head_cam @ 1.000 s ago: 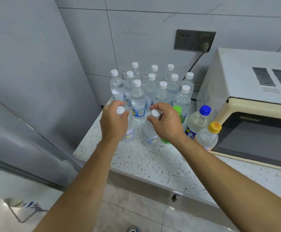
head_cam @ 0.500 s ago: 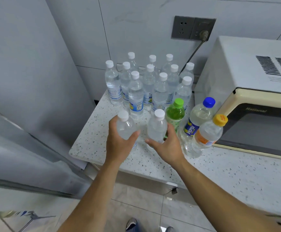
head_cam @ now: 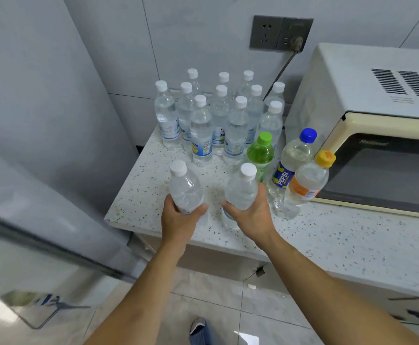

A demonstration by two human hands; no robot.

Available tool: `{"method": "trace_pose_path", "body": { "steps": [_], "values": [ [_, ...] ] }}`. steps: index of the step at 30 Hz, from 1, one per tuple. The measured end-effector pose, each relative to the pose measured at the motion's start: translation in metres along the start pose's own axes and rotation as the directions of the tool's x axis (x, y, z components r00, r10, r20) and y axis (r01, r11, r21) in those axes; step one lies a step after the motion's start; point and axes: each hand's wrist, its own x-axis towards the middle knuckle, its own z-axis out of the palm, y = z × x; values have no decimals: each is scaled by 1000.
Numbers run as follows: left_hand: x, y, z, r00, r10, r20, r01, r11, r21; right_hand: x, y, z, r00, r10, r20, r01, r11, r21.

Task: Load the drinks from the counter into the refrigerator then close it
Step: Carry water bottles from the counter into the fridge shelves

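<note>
so the two water bottles being moved: the left hand [head_cam: 178, 220] has its grip wrapped round the lower body of one water bottle [head_cam: 185, 188], and the right hand [head_cam: 252, 212] is curled the same way round a second water bottle [head_cam: 241, 189]. both are upright-ish, caps tipped a little apart, held just above the near corner of the speckled surface [head_cam: 328, 235], and look lifted clear of it.

behind them a whole cluster of white-capped bottles [head_cam: 218, 115] stands near the wall, plus a green-capped bottle [head_cam: 260, 153], a blue-capped pepsi bottle [head_cam: 290, 168] and an orange-capped bottle [head_cam: 308, 183] crowded just beside the microwave [head_cam: 365, 100].

the refrigerator [head_cam: 41, 120] is off to the left; i can't see inside it from here, so no idea what's already in there.

my read: this is early going. one pair in hand, well over a dozen drinks waiting on the surface, and shutting the door comes dead last. lots of trips left.
</note>
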Motion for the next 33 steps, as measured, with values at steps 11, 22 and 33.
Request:
{"method": "trace_pose_path", "body": {
  "steps": [11, 22, 33],
  "values": [
    [-150, -27, -42, 979, -195, 64, 205, 922, -327, -102, 20, -51, 920, 190, 342, -334, 835, 437],
    [-309, -61, -105, 847, -520, -114, 347, 701, -623, -222, 38, 10, 585, 264, 767, -556, 819, 143],
    [-375, -94, -264, 737, -546, -399, 152, 709, -689, -320, -3, 156, 304, 390, 869, -659, 745, -104]
  ]
}}
